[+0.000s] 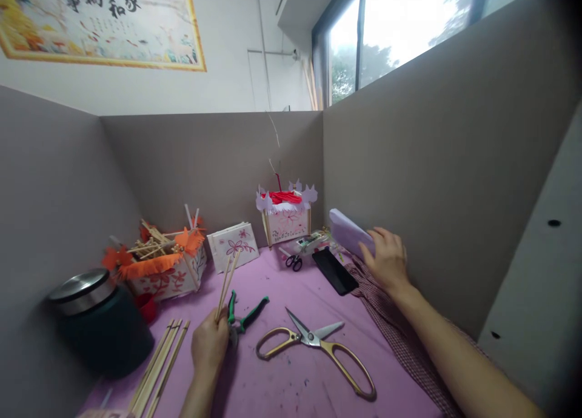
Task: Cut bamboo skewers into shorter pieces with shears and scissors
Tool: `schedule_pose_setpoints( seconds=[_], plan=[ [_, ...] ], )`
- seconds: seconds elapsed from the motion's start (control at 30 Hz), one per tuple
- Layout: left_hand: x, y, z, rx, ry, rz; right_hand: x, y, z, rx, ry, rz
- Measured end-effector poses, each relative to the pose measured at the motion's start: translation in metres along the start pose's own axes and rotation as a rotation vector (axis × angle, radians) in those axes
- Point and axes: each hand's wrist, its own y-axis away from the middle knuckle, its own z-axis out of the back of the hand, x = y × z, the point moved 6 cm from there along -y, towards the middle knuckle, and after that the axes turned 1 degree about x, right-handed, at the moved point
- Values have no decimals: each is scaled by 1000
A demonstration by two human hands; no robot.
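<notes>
Two thin bamboo sticks (pixel 228 283) rise upright out of my left hand (pixel 210 340), whose fingers are closed round their lower ends. Just right of that hand lie green-handled pliers (pixel 245 318), partly hidden by it. My right hand (pixel 386 257) reaches to the right partition and grips a pale purple flat stack (pixel 349 231), which looks like folded paper. Below that hand is a checked cloth (pixel 386 312). Large gold-handled scissors (pixel 313 339) lie spread on the purple tabletop between my arms.
At left stand a dark green canister (pixel 102 333) and a paper-sided basket (pixel 168 278) of sticks; longer bamboo strips (pixel 159 369) lie in front. Flower-printed cards (pixel 233 248), a decorated lantern (pixel 287 221), small black scissors (pixel 293 262) and a black phone (pixel 335 271) sit farther back. Grey partitions (pixel 204 157) enclose the table.
</notes>
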Motion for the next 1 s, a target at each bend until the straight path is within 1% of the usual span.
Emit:
schedule_pose_setpoints(
  seconds=[0.03,0.07,0.13,0.2,0.23,0.3,0.4,0.53,0.63,0.73,0.87,1.0],
  plan=[
    [-2,2,1,-15,12,-11,7,14,3,-43,-87,47],
    [-3,3,0,-24,19,-24,14,30,3,-58,-174,104],
    [-5,4,-1,-25,32,-52,28,64,-5,-18,-305,197],
    [-6,5,-4,-8,47,-67,33,92,-17,4,-383,193],
    [-6,5,-5,3,55,-70,35,102,-24,35,-412,186],
    [-7,5,-7,18,60,-72,34,115,-38,106,-439,151],
    [-8,5,-7,17,30,-73,29,118,-53,174,-427,84],
    [-9,5,-8,13,26,-84,21,117,-63,201,-408,27],
    [-7,4,-9,11,36,-94,15,118,-64,176,-361,-9],
    [-5,4,-10,14,32,-89,12,117,-60,160,-227,-3],
    [-3,2,-11,32,44,-73,8,114,-61,265,2,21],
    [-2,1,-13,41,51,-72,2,112,-69,395,104,28]
  ],
)
